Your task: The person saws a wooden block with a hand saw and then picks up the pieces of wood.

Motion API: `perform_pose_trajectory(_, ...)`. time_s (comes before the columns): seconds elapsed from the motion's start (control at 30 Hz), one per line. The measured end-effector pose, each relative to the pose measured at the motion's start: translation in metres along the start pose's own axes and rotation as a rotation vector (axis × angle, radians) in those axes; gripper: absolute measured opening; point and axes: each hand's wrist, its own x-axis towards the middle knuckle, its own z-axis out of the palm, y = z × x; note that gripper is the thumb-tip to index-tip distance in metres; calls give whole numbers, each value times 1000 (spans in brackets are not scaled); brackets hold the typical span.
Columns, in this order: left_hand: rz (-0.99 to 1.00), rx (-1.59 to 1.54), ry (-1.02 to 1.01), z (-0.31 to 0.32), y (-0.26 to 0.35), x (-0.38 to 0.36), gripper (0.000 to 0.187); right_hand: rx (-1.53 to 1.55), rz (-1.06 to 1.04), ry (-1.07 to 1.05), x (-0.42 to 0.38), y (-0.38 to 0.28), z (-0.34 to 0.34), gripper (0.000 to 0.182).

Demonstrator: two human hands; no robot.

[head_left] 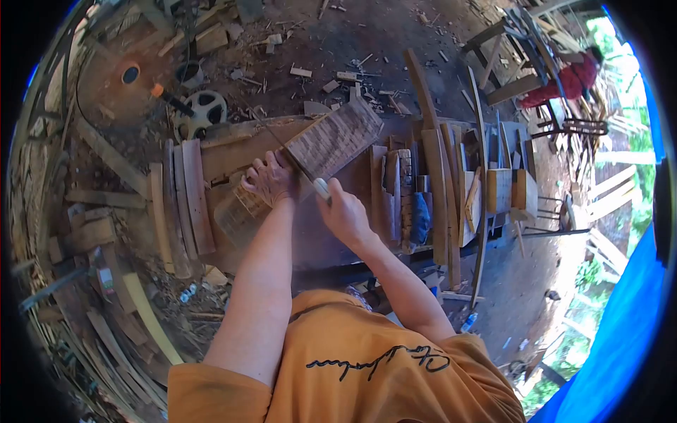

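Note:
My right hand [344, 215] is wrapped around the pale handle of a handsaw [268, 130], whose thin dark blade shows almost edge-on and slants away to the upper left. Along the blade lies a wooden block [335, 137] with a striped, strip-like face, set at an angle on the workbench [310, 229]. Just left of the blade, my left hand [271, 180] presses down with its fingers spread and slightly bent. Beneath and beside that hand is a lighter patterned wooden piece [248, 201], partly covered by the palm.
Upright boards [437, 190] and short offcuts crowd the bench's right end; more planks [187, 201] stand at its left. A spoked wheel [201, 113] sits at the upper left. Wood scraps [301, 72] litter the floor. A person in red [568, 81] is at the far right.

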Motion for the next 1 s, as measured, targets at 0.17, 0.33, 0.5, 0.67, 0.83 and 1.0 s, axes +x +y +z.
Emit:
perform_pose_trajectory(0.17, 37, 1, 74, 6, 2, 1, 37, -22, 61, 23, -65, -12, -44, 26)
perform_pose_trajectory(0.33, 25, 54, 17, 3, 1, 0, 37, -7, 106, 19, -81, -1, -53, 25)
perform_pose_trajectory(0.5, 8, 26, -9, 3, 0, -1, 37, 42, 89, -30, 21, -14, 12, 23)
perform_pose_trajectory(0.67, 13, 21, -10, 3, 0, -5, 38, -16, 109, 5, -88, -11, -60, 24)
perform_pose_trajectory(0.83, 58, 52, 21, 7, -2, -1, 38, 23, 66, 13, -74, 5, -52, 22)
perform_pose_trajectory(1.0, 27, 50, 29, 4, 0, -2, 38, 83, 75, -24, 13, -14, 2, 20)
